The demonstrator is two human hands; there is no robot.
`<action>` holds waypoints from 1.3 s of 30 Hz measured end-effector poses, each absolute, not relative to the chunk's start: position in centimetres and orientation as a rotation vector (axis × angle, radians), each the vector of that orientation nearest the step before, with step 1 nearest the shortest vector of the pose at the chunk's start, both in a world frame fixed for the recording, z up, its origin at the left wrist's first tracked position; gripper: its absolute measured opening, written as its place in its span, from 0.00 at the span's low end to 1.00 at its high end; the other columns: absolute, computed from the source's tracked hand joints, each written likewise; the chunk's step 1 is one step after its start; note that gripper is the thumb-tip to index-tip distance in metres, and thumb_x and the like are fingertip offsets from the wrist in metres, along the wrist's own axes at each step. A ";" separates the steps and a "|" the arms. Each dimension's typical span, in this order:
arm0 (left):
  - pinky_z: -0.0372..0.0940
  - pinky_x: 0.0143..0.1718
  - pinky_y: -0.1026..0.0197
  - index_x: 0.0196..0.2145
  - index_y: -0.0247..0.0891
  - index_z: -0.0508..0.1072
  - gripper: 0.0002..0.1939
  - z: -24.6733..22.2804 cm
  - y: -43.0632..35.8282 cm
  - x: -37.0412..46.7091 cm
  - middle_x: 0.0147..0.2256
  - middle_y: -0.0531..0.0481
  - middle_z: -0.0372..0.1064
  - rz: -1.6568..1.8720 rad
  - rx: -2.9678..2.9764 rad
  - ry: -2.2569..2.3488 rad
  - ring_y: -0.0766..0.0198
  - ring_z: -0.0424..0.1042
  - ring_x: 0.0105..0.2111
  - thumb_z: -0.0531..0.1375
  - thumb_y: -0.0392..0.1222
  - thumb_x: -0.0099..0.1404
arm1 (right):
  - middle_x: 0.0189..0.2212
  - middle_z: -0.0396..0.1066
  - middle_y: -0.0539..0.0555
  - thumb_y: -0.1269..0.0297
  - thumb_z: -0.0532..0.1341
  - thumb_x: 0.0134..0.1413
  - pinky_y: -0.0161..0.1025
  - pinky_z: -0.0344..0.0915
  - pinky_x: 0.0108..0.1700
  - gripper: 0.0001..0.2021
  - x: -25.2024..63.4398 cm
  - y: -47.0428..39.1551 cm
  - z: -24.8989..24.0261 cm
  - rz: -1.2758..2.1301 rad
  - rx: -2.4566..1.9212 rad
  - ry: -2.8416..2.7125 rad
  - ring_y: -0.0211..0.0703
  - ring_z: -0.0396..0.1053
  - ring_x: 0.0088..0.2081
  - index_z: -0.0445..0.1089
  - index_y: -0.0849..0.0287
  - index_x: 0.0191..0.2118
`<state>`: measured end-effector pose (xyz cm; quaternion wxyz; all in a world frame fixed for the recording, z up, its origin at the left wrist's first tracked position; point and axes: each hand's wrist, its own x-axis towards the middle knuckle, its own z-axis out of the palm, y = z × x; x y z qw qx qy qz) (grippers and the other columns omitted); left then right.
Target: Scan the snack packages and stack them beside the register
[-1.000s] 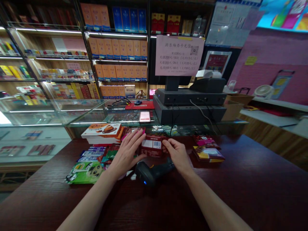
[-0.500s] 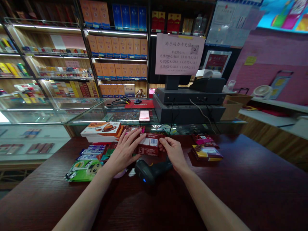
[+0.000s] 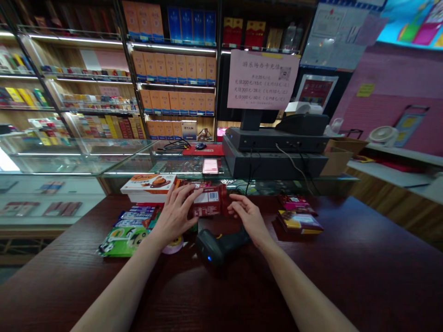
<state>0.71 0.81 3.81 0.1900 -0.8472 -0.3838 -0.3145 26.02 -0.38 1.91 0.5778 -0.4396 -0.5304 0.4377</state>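
I see the dark red packet [image 3: 208,203] between both hands. The left hand [image 3: 176,216], fingers spread, hides its left end; the right hand [image 3: 247,217] curls by its right edge, contact unclear to me. Bare table [image 3: 360,267] extends right of the scanner [image 3: 216,249].

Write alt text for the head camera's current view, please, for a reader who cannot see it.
Two bare hands work at a dark wooden counter: the left hand on a dark red packet, the right hand just beside it. A black barcode scanner lies in front, with snack packs to the left and two flat packs to the right.
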 end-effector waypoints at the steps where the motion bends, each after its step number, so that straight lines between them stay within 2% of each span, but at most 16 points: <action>1: 0.43 0.69 0.36 0.67 0.45 0.52 0.41 3.8 0.9 0.6 0.62 0.41 0.58 -0.889 -2.367 -1.089 0.48 0.56 0.63 0.64 0.39 0.60 | 0.31 0.76 0.52 0.52 0.64 0.52 0.39 0.66 0.37 0.20 26.1 -0.4 1.8 1.021 -1.034 -1.257 0.43 0.73 0.34 0.72 0.57 0.48; 9: 0.41 0.69 0.35 0.66 0.43 0.54 0.39 3.4 1.6 -0.8 0.63 0.40 0.58 -0.934 -2.225 -1.199 0.47 0.56 0.64 0.64 0.41 0.61 | 0.33 0.74 0.51 0.56 0.62 0.56 0.42 0.67 0.45 0.19 27.4 -0.2 1.2 0.932 -1.043 -1.571 0.43 0.73 0.38 0.69 0.58 0.51; 14: 0.43 0.68 0.35 0.66 0.43 0.54 0.38 3.6 1.5 -1.2 0.62 0.40 0.59 -0.960 -2.134 -1.251 0.46 0.58 0.62 0.63 0.41 0.62 | 0.42 0.76 0.54 0.57 0.63 0.57 0.43 0.67 0.47 0.19 28.4 -1.0 1.6 0.989 -1.093 -1.888 0.45 0.73 0.43 0.70 0.55 0.53; 18: 0.42 0.68 0.36 0.66 0.42 0.55 0.38 3.6 1.7 -1.4 0.63 0.40 0.59 -0.955 -2.097 -1.308 0.45 0.57 0.62 0.63 0.39 0.61 | 0.51 0.74 0.53 0.55 0.70 0.50 0.48 0.61 0.58 0.31 28.9 -1.8 2.5 0.927 -1.118 -2.163 0.51 0.69 0.53 0.66 0.49 0.60; 21: 0.40 0.68 0.35 0.66 0.42 0.56 0.38 3.5 1.8 -1.7 0.63 0.39 0.59 -0.951 -2.089 -1.340 0.45 0.57 0.63 0.63 0.39 0.60 | 0.56 0.70 0.53 0.54 0.73 0.43 0.49 0.58 0.59 0.42 29.0 -2.3 3.0 0.895 -1.179 -2.323 0.53 0.66 0.56 0.60 0.46 0.65; 24: 0.39 0.69 0.36 0.66 0.43 0.55 0.38 3.4 1.9 -2.0 0.63 0.40 0.58 -0.942 -2.091 -1.350 0.46 0.57 0.63 0.63 0.39 0.60 | 0.56 0.69 0.54 0.56 0.75 0.39 0.49 0.57 0.59 0.47 28.7 -2.6 2.9 0.853 -1.208 -2.456 0.54 0.64 0.56 0.57 0.46 0.66; 27: 0.39 0.69 0.36 0.66 0.43 0.55 0.39 3.4 2.0 -2.1 0.63 0.40 0.59 -0.919 -2.093 -1.363 0.46 0.58 0.63 0.63 0.39 0.60 | 0.55 0.68 0.55 0.58 0.74 0.37 0.49 0.56 0.60 0.45 28.2 -2.7 2.5 0.749 -1.225 -2.566 0.55 0.63 0.56 0.61 0.50 0.65; 34: 0.38 0.69 0.36 0.67 0.43 0.53 0.40 3.2 2.2 -2.2 0.63 0.40 0.59 -0.898 -2.101 -1.372 0.46 0.58 0.63 0.63 0.38 0.60 | 0.50 0.72 0.53 0.62 0.70 0.45 0.48 0.55 0.60 0.30 27.8 -2.8 2.5 0.687 -1.194 -2.552 0.52 0.65 0.53 0.68 0.52 0.57; 39: 0.38 0.69 0.35 0.67 0.44 0.52 0.41 3.2 2.1 -2.2 0.64 0.40 0.58 -0.911 -2.131 -1.368 0.46 0.57 0.64 0.63 0.37 0.59 | 0.49 0.73 0.52 0.60 0.71 0.47 0.48 0.56 0.59 0.30 28.0 -2.7 3.0 0.630 -1.150 -2.462 0.51 0.67 0.52 0.67 0.50 0.57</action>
